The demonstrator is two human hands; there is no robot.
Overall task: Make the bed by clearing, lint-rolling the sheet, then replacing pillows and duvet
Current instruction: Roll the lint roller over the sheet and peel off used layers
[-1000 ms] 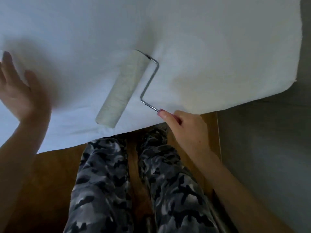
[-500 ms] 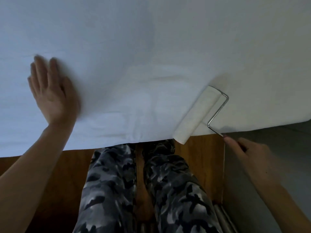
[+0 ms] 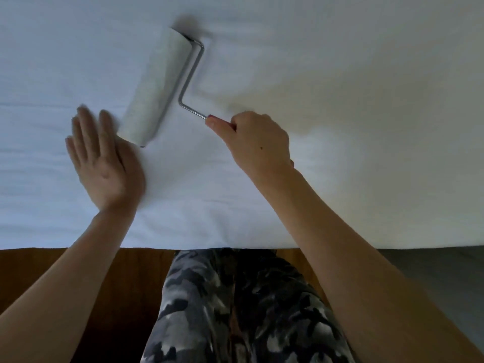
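white sheet (image 3: pixel 340 100) over brown wooden floor (image 3: pixel 31 273), left hand (image 3: pixel 103 158) flat, right hand (image 3: pixel 258 141) gripping lint roller (image 3: pixel 157 87)

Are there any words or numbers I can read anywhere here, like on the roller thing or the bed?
None: no words, numbers or signs can be read.
lint roller: plain pale roll, no label showing.
sheet: plain white, no print.
trousers: camouflage pattern only, no letters.
The roller's handle is hidden inside the right hand, so any marking there cannot be seen.

Brown wood floor (image 3: pixel 125 284) w/ grey strip (image 3: pixel 445 279) at right
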